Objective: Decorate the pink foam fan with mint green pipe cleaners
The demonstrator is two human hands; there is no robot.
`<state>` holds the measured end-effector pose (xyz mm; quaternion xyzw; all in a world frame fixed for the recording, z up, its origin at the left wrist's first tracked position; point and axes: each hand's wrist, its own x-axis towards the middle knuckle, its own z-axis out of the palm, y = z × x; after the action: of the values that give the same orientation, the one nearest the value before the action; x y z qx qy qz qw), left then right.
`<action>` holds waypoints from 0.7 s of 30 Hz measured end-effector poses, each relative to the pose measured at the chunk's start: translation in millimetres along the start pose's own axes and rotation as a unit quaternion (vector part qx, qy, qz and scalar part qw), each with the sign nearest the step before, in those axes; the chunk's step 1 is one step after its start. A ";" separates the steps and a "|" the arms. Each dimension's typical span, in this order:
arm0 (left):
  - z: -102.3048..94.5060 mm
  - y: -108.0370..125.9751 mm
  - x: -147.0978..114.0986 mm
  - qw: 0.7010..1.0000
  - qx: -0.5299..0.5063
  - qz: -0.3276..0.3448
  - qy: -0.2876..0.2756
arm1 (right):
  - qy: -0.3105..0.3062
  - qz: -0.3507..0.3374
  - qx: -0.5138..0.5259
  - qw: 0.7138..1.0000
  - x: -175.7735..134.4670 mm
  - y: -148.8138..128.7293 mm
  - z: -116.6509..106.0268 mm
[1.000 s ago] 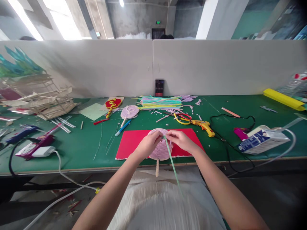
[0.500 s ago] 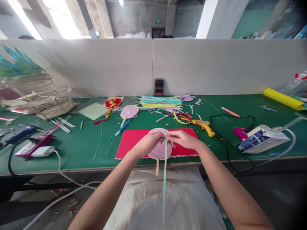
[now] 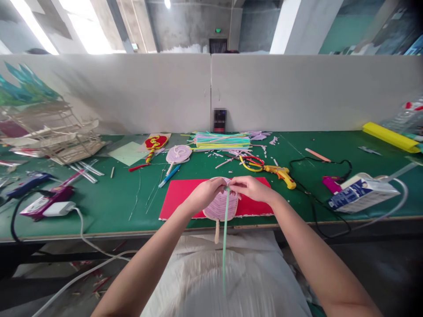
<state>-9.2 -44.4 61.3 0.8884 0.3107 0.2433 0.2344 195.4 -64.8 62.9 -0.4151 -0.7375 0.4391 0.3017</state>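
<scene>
A mint-green pipe cleaner (image 3: 225,237) hangs down toward my lap, its upper end pinched at the fingertips of both hands. My left hand (image 3: 211,192) and my right hand (image 3: 248,188) are closed and almost touch each other. Below them a pink fan-shaped piece (image 3: 221,206) with chevron ribs and a beige handle (image 3: 217,232) lies on a red board (image 3: 183,193). The handle sticks out past the table's front edge. My fingers partly cover the top of the fan, and the exact upper tip of the pipe cleaner is hidden.
Behind the board lie a bundle of coloured pipe cleaners (image 3: 221,140), scissors (image 3: 253,164), a yellow glue gun (image 3: 280,174), a second pink fan (image 3: 179,154) and a blue pen (image 3: 169,176). A power strip (image 3: 49,200) sits left, a carton (image 3: 363,193) right. Cables trail nearby.
Both hands have shifted slightly up, away from me, with the pipe cleaner. Its hanging end has risen and swung a little to the left. The fan has hardly moved.
</scene>
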 end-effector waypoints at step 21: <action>9.8 9.0 9.9 0.992 -0.009 -0.116 0.046 | 0.127 -0.015 -0.033 0.991 -5.5 -1.1 14.5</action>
<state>7.2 -46.7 61.7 0.8319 0.4199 0.2582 0.2548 185.9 -75.7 57.2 -0.4664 -0.7133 0.3539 0.3853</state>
